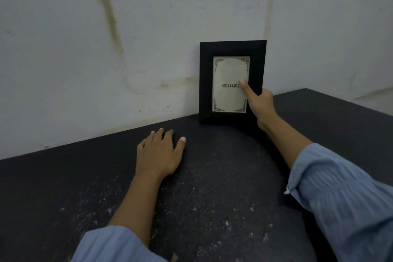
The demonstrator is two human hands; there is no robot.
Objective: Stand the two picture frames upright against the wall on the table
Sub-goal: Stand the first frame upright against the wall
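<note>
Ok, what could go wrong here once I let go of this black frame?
The picture frame stands on the table at the wall, held at its edge by the right hand. Released, it may tip forward or slide out along the smooth dark top. The thumb presses the glass and may leave smudges. No second frame is in view.

right hand [260, 104] fingers hidden behind the picture frame [232, 82] edge.

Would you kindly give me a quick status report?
Right hand gripping black picture frame, upright at wall. Left hand flat on table. Second frame not visible.
</note>
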